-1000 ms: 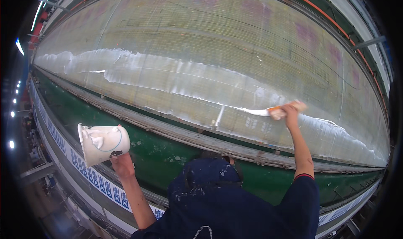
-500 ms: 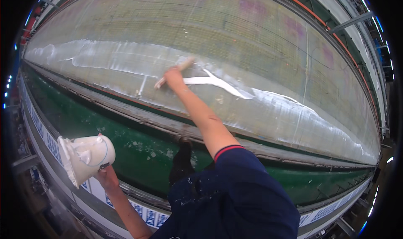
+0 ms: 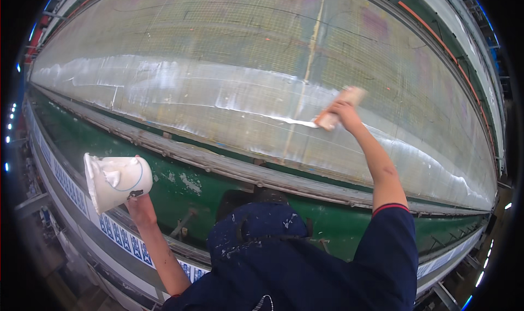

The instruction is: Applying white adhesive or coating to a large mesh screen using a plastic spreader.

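Gripping the spreader (image 3: 356, 95) mid-length, right hand (image 3: 345, 110) closed round it; likely light, stiff. Left hand (image 3: 142, 207) curled under tilted tub (image 3: 128, 175): probably heavier, slick, best held low.

This place is looking like an industrial workshop or a factory hall. A very long panel (image 3: 191, 32), marked with a fine grid, is stretching across most of the frame, and a worn metal rail (image 3: 229, 161) is running along its lower edge. Below it, a green painted surface (image 3: 191, 184) is showing pale splashes. In the upper right, an orange line (image 3: 431, 30) is bordering the far side. Small lamps (image 3: 10, 126) are shining in rows at the dark left and right rims.
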`<state>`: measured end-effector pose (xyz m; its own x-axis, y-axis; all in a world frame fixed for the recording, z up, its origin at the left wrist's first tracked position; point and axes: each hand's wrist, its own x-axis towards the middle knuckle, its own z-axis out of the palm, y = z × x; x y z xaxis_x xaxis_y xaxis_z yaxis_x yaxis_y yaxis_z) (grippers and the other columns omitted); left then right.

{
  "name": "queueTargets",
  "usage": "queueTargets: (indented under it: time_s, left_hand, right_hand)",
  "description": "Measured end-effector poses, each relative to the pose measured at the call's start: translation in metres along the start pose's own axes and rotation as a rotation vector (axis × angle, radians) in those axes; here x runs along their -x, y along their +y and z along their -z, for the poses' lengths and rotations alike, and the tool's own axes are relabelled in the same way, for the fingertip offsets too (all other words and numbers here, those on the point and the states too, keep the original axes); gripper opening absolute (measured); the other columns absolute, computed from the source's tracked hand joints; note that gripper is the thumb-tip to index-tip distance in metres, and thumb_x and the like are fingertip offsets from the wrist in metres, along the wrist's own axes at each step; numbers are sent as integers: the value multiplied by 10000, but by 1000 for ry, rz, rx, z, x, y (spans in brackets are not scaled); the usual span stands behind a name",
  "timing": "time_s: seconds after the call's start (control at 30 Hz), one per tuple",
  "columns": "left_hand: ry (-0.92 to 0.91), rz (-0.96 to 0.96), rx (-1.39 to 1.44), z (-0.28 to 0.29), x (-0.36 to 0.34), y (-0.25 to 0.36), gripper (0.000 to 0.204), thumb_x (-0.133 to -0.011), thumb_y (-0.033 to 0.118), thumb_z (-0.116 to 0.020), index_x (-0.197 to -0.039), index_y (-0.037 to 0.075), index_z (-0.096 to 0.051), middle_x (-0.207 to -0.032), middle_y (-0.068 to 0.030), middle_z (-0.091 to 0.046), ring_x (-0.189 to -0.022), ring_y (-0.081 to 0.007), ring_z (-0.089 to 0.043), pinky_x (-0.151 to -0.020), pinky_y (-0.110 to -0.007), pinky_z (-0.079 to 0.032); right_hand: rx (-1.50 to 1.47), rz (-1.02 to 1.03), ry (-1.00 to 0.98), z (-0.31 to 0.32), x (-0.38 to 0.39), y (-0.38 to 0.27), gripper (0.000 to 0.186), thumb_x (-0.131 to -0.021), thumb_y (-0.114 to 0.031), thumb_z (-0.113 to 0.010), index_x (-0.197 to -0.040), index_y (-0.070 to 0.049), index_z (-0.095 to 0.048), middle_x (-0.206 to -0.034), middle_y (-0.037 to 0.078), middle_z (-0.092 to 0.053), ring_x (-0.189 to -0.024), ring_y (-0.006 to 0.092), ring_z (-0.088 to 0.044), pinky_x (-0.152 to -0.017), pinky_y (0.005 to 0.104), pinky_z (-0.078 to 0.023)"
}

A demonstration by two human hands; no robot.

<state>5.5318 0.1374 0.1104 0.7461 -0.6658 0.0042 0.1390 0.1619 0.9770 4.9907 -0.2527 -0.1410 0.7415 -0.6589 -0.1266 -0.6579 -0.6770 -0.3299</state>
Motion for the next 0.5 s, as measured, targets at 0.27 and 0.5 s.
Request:
queueTargets:
  time_s: [0.27, 0.5]
  left_hand:
    - [-75, -61, -7, -153, 218, -24, 905, -730, 335, -769, -1442, 72, -278, -1460, -150, -340, -1345, -320, -347, -1150, -464, -229]
    - [96, 90, 21, -290, 428, -42, 1120, -615, 351, -852, -1470, 78, -182, -1443, -192, -348, -1345, -369, -339, -1131, -483, -241]
  right_hand:
    - [111, -1032, 544, -31, 186, 92, 233, -758, -144, -683, -989, -114, -694, -983, 105, -674, -961, 299, -610, -884, 436, -418]
    - [-105, -296, 444, -53, 70, -1, 161, -812, -112, -532, -808, -62, -685, -819, 121, -658, -900, 295, -607, -855, 448, -412]
